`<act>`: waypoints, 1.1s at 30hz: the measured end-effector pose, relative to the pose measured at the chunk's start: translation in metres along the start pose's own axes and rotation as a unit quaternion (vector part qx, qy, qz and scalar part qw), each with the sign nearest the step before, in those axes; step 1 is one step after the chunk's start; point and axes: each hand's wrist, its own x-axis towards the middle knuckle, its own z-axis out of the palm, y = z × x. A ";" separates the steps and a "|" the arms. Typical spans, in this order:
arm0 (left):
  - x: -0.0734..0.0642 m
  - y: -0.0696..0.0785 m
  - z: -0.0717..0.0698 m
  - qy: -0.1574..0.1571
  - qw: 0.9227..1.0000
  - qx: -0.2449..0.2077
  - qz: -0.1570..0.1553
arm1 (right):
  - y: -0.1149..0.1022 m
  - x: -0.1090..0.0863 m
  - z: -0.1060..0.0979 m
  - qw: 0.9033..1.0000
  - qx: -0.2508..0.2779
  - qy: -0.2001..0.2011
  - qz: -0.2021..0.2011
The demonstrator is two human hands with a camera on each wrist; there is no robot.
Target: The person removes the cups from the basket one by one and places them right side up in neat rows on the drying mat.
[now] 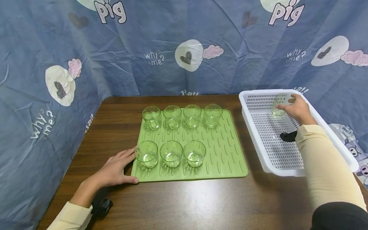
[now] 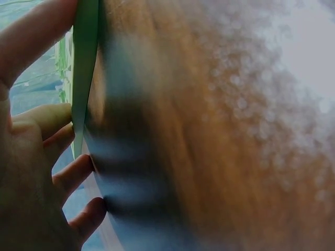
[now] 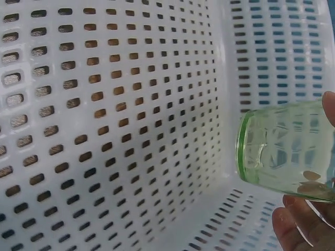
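Observation:
At the far end of the white perforated basket (image 1: 260, 159), my right hand (image 1: 299, 110) holds a clear green-tinted drinking glass (image 1: 277, 110). In the right wrist view the thumb and fingers lie on opposite sides of that glass (image 3: 282, 146), whose thick green base faces the basket floor. My left hand (image 1: 116, 169) rests spread at the left edge of a green ribbed mat (image 1: 221, 159), its thumb at the near corner and fingertips beside the front-left glass (image 1: 147, 155). Seen from the left wrist, the fingers (image 2: 78, 172) meet the mat's edge (image 2: 86, 63).
Upright on the mat are a back row of several matching glasses (image 1: 192, 115) and a front row of three, including the rightmost one (image 1: 195, 153). The brown wooden table (image 1: 187, 204) extends in front. A blue printed cloth (image 1: 161, 28) hangs behind.

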 end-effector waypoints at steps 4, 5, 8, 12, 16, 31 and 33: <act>-0.001 -0.001 0.001 -0.002 1.000 0.002 -0.002 | -0.005 0.000 -0.002 1.000 0.001 0.002 -0.005; -0.001 -0.001 0.001 -0.001 1.000 0.002 -0.002 | -0.007 0.000 -0.002 1.000 0.005 0.002 -0.005; -0.001 -0.001 0.002 0.001 1.000 0.003 -0.002 | -0.009 -0.001 -0.001 1.000 0.012 0.000 -0.006; -0.001 -0.002 0.003 0.002 1.000 0.003 -0.002 | -0.011 -0.001 -0.001 1.000 0.009 -0.002 -0.017; -0.001 -0.002 0.004 0.000 1.000 0.004 -0.002 | -0.014 -0.002 -0.002 0.999 -0.013 0.001 -0.046; 0.000 -0.001 0.002 0.002 1.000 0.002 -0.002 | -0.034 -0.021 -0.007 0.993 -0.026 -0.004 -0.115; 0.001 -0.001 0.001 0.003 1.000 0.004 0.003 | -0.040 -0.030 -0.010 0.992 -0.013 -0.001 -0.124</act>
